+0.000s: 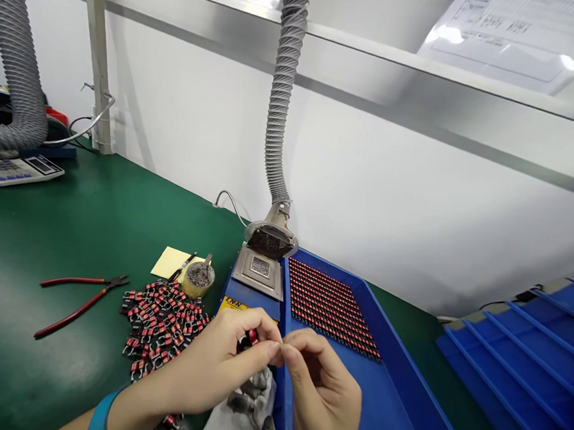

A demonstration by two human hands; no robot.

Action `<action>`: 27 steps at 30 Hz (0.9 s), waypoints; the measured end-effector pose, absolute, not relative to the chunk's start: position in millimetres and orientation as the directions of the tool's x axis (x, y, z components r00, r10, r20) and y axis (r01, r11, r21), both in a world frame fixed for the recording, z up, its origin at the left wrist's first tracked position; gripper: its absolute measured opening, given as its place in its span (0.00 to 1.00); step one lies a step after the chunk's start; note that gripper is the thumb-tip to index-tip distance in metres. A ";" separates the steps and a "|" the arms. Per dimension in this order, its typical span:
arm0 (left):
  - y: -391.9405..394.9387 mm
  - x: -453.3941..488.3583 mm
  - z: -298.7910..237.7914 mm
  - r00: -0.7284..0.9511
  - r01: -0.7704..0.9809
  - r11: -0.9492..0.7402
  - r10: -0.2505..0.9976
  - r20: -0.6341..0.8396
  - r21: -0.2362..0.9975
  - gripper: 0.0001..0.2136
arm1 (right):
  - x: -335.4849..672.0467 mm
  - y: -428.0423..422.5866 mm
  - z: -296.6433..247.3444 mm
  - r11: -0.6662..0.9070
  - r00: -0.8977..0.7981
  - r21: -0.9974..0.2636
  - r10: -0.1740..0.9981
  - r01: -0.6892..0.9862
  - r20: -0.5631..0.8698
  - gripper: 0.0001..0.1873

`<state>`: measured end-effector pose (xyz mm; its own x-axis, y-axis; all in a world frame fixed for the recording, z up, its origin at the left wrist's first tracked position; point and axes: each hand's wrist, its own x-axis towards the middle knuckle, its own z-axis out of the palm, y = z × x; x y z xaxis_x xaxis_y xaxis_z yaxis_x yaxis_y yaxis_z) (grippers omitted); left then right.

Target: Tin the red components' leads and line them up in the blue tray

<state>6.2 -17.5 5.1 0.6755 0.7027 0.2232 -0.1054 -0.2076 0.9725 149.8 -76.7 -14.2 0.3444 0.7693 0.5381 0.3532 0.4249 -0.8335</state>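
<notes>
My left hand (232,357) is closed, with a small red-and-black coil-like component (250,337) showing inside the curl of its fingers. My right hand (322,386) is closed too. Thumb and fingertips of both hands meet in a pinch over the left wall of a blue tray (395,358); what lies between the tips is hidden. A heap of similar red-and-black components (163,327) lies left of my hands. Under them is a crumpled, stained grey-white cloth or glove (250,407). Neat rows of red-and-black components (333,302) fill the far part of the tray.
Beyond my hands stands a blue machine with a metal top (259,270), below a fume hose (282,98). Near it are a round tub (198,281), yellow paper (167,261) and a pen (181,267). Red-handled pliers (85,300) lie left. Blue ribbed trays (525,366) are at right.
</notes>
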 end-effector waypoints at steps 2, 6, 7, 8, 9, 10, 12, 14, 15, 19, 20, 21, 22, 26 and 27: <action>-18.5 5.5 5.8 0.661 -0.087 -0.255 0.709 0.248 0.963 0.10 | 153.5 -78.5 -11.4 0.416 0.368 -0.867 0.788 0.273 0.494 0.12; -19.9 5.1 7.7 0.610 -0.085 -0.261 0.750 0.257 0.962 0.10 | 156.1 -82.0 -10.3 0.520 0.484 -0.799 0.638 0.303 0.599 0.08; -20.0 5.2 7.7 0.603 -0.093 -0.256 0.754 0.259 0.962 0.10 | 154.8 -82.6 -11.2 0.528 0.485 -0.774 0.606 0.349 0.631 0.04; -20.0 5.2 7.4 0.597 -0.102 -0.254 0.758 0.263 0.962 0.09 | 152.8 -83.0 -12.5 0.529 0.472 -0.754 0.588 0.389 0.656 0.02; -20.0 5.4 6.9 0.592 -0.108 -0.253 0.761 0.267 0.961 0.09 | 150.3 -83.1 -13.9 0.530 0.450 -0.737 0.584 0.419 0.676 0.06; -20.0 5.5 6.3 0.588 -0.113 -0.253 0.763 0.270 0.961 0.09 | 147.7 -82.9 -15.2 0.534 0.427 -0.724 0.586 0.436 0.689 0.09; -20.1 5.8 4.8 0.579 -0.123 -0.246 0.769 0.270 0.962 0.09 | 143.3 -81.8 -17.2 0.545 0.404 -0.714 0.590 0.439 0.699 0.11; -20.1 6.1 3.7 0.574 -0.130 -0.232 0.775 0.264 0.964 0.09 | 141.8 -79.9 -18.3 0.550 0.409 -0.727 0.601 0.411 0.686 0.12; -20.1 6.4 3.4 0.573 -0.136 -0.228 0.776 0.264 0.964 0.09 | 142.3 -78.9 -18.7 0.549 0.418 -0.740 0.611 0.389 0.673 0.11; -19.9 7.8 4.9 0.593 -0.175 -0.216 0.756 0.278 0.961 0.09 | 150.4 -75.8 -20.6 0.530 0.397 -0.804 0.699 0.270 0.594 0.08; -19.9 8.1 5.6 0.599 -0.182 -0.211 0.751 0.278 0.960 0.09 | 152.5 -75.3 -21.1 0.523 0.394 -0.818 0.717 0.241 0.575 0.07; -19.9 8.2 6.4 0.604 -0.184 -0.207 0.747 0.276 0.961 0.09 | 154.0 -75.0 -21.6 0.515 0.391 -0.828 0.731 0.221 0.559 0.06; -20.0 8.3 7.0 0.606 -0.184 -0.204 0.747 0.274 0.962 0.09 | 154.8 -74.7 -22.0 0.506 0.385 -0.836 0.743 0.212 0.548 0.06; -20.6 7.5 6.5 0.592 -0.164 -0.216 0.759 0.271 0.963 0.09 | 149.9 -74.6 -22.2 0.528 0.394 -0.801 0.697 0.283 0.599 0.11; -20.8 7.3 5.7 0.585 -0.152 -0.223 0.765 0.270 0.963 0.09 | 147.4 -74.7 -22.0 0.551 0.408 -0.769 0.652 0.324 0.639 0.12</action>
<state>7.3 -20.8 5.7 0.5851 0.7648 0.2697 -0.1524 -0.2229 0.9629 147.4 -74.7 -22.0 0.4083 0.6520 0.6389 0.3236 0.5510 -0.7692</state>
